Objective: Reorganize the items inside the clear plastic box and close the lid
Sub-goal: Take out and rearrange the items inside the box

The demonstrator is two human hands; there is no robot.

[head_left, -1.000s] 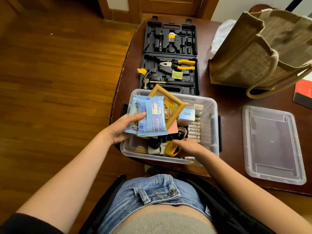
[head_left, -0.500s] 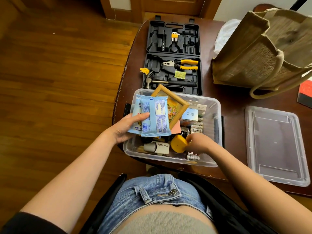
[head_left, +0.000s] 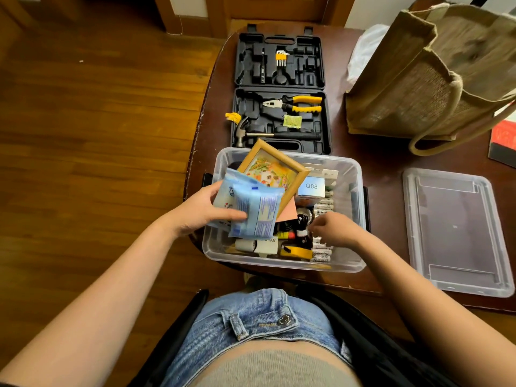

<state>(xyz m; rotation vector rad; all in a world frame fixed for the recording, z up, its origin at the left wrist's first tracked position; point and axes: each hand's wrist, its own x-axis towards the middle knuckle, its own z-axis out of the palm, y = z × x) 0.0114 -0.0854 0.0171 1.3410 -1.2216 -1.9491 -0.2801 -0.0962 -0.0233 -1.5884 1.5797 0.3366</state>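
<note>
Left hand [head_left: 199, 212] grips blue packets [head_left: 252, 212] over the clear plastic box [head_left: 282, 265] on the surface; right hand [head_left: 333, 229], fingers curled, rummages among batteries [head_left: 321, 252] — whether it holds anything can't be told. Those packets could slip, and the propped picture frame [head_left: 272, 171] could block the lid [head_left: 458, 230].

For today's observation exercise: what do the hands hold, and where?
Left hand grips blue packets by their left edge; whether the right hand holds anything cannot be told.

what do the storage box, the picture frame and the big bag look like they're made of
Storage box: clear, slightly frosted plastic; its contents show through the walls.
Picture frame: looks like light wood with a smooth tan finish, though it could be wood-look plastic.
Big bag: coarse woven fabric, probably jute or burlap; matte brown with a visible weave and thick rope-like handles.
</note>
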